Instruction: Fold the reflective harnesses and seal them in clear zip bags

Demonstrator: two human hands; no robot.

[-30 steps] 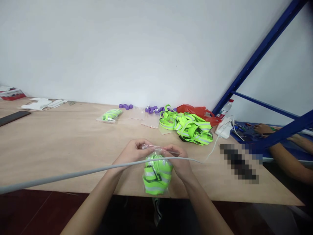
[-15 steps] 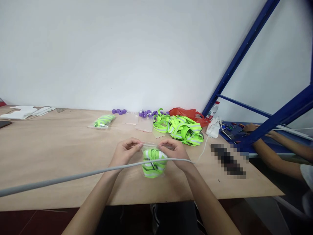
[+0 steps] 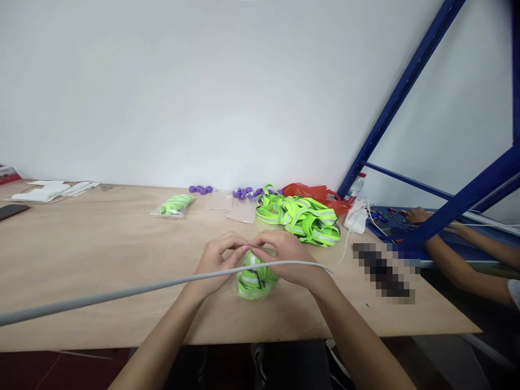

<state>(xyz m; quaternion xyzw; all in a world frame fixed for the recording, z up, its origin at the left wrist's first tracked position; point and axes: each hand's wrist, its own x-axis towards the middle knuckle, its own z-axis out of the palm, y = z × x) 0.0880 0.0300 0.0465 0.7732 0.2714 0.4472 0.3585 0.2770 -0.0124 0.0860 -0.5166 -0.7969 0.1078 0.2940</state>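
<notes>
A clear plastic bag (image 3: pixel 257 283) with a folded neon green and silver strap inside hangs from my fingers near the table's front edge. My left hand (image 3: pixel 217 262) pinches the bag's top edge near its middle. Close beside it, my right hand (image 3: pixel 284 257) pinches the same edge, and the fingertips of both hands nearly touch. A grey cable (image 3: pixel 162 284) crosses the view in front of the hands and the bag. Behind my right hand lies a loose heap of green straps (image 3: pixel 309 219). Another filled bag (image 3: pixel 175 205) rests further back on the left.
Purple rings (image 3: pixel 201 190), flat clear bags (image 3: pixel 219 200), a red plastic bag (image 3: pixel 314 193), a bottle (image 3: pixel 355 188) and a white power strip (image 3: pixel 356 216) stand along the back. A blue frame (image 3: pixel 390 114) rises at right. Another person's forearm (image 3: pixel 455 265) is beyond it.
My hands have come together along the bag's top edge, the left one moving right and the right one moving left. The whole view has shifted slightly.
</notes>
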